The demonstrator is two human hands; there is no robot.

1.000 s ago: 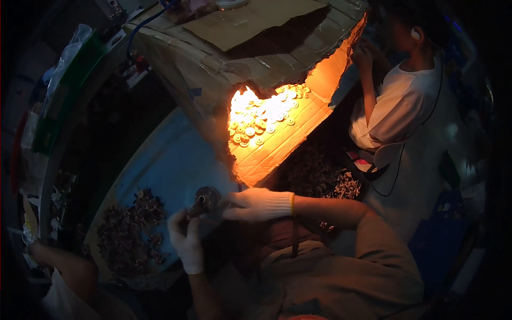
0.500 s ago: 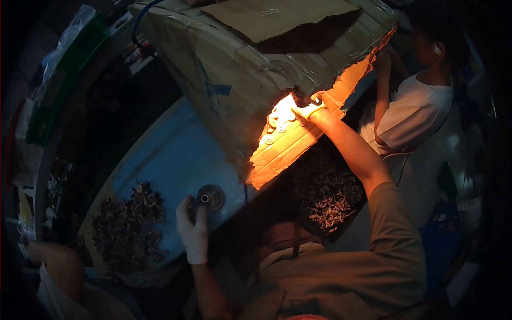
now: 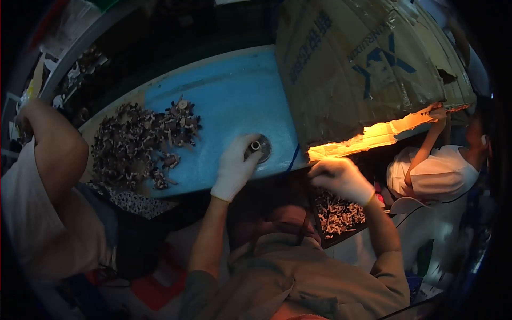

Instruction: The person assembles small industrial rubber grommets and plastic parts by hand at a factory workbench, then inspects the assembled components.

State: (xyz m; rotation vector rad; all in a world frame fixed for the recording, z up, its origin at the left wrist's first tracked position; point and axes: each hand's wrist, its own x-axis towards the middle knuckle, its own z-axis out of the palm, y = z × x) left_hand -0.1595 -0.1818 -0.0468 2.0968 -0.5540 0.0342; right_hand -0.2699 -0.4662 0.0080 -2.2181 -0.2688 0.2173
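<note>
My left hand (image 3: pixel 234 168), in a white glove, lies at the near edge of the blue work surface (image 3: pixel 229 101). Its thumb and forefinger are apart, curved around the near-left side of a round dark metal disc (image 3: pixel 265 151) with a short hollow post (image 3: pixel 255 145) standing up from it. In front of the torn, brightly lit opening of a large cardboard box (image 3: pixel 325 106) is my right hand (image 3: pixel 344 178), also gloved. Its fingers are curled together and slightly blurred; whatever they hold is hidden.
A heap of dark small pronged parts (image 3: pixel 133 141) covers the surface's left end. Below my right hand stands a dark tray (image 3: pixel 319 216) of small light-coloured parts (image 3: pixel 341 216). One person's arm (image 3: pixel 58 154) is close on the left; another person (image 3: pixel 434 170) sits at the right by the box.
My right hand has come out of the lit box opening toward me. My left hand has closed in on the metal disc. The whole view has shifted, hiding the round pieces inside the box.
</note>
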